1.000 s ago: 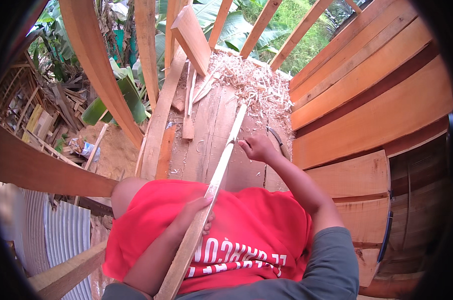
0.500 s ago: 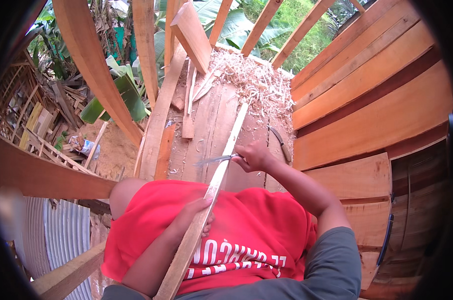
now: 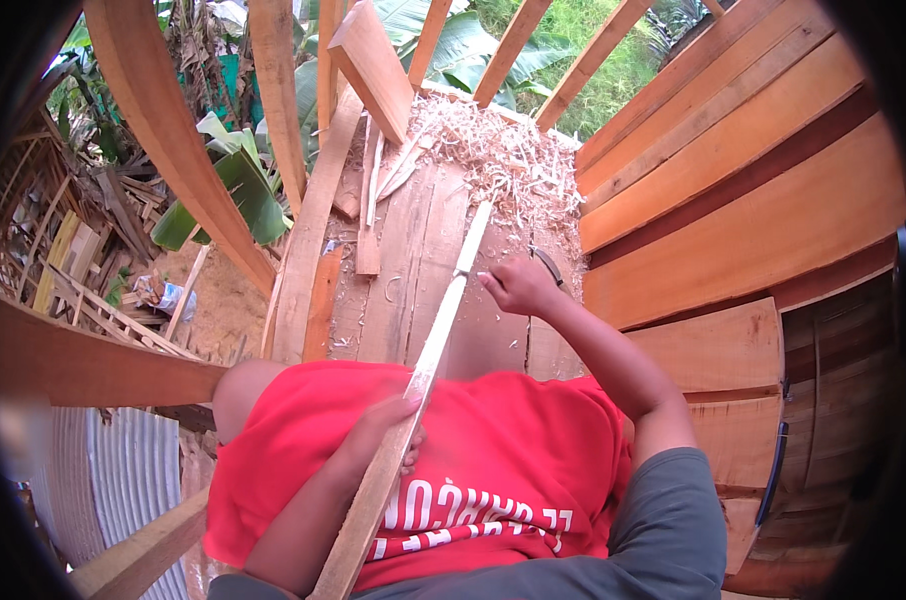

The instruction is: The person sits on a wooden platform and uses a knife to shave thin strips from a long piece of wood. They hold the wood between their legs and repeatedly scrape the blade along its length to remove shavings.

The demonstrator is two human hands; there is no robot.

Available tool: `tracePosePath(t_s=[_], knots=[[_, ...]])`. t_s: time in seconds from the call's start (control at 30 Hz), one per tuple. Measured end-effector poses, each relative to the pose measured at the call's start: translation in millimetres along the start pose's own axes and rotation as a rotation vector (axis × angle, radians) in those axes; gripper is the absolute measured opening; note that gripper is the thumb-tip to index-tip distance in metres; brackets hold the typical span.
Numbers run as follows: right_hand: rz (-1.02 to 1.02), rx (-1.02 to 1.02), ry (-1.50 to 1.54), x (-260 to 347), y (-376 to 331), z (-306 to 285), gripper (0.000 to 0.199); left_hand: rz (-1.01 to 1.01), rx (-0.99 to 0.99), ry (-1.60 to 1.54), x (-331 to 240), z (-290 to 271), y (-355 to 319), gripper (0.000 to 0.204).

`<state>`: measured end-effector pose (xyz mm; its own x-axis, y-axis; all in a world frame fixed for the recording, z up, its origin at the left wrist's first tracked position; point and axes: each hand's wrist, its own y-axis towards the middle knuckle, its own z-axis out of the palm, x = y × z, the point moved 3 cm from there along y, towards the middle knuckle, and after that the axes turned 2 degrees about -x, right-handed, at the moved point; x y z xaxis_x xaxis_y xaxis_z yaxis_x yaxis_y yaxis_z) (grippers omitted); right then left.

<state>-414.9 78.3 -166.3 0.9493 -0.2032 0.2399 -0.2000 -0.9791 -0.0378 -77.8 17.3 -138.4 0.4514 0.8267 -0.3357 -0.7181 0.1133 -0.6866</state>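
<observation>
A long, narrow wooden strip slants from beside my body, over my lap, toward the far floor. Its far part is pale and freshly shaved. Around its near part my left hand is wrapped, resting against the red cloth on my lap. My right hand is closed in a fist just right of the strip, holding a knife. The blade lies across the strip's upper face, blurred, and the fist hides the handle. A curved blade on the floor is partly covered by my right hand.
Curly wood shavings are heaped at the far end of the plank floor. A thick board stands tilted there, near loose offcuts. Plank walling rises at the right; upright posts line the left.
My right hand and the knife have moved away from me along the strip, toward its far end. My left hand keeps its grip in the same place.
</observation>
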Motion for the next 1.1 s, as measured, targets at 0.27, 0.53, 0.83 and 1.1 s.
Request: tracePosePath(t_s=[0.27, 0.53, 0.83, 1.1], knots=[[-0.017, -0.027, -0.057, -15, -2, 2, 0.042, -0.02, 0.051, -0.053, 2, 1, 0, 0.047], [-0.012, -0.074, -0.01, -28, -12, 8, 0.042, -0.006, 0.022, 0.011, 3, 4, -7, 0.05], [0.045, -0.12, -0.014, -31, -11, 19, 0.044, 0.003, 0.003, 0.035, 4, 3, -6, 0.049], [-0.061, -0.072, 0.056, -8, -8, 17, 0.041, 0.015, 0.012, 0.038, 7, 3, -8, 0.048]])
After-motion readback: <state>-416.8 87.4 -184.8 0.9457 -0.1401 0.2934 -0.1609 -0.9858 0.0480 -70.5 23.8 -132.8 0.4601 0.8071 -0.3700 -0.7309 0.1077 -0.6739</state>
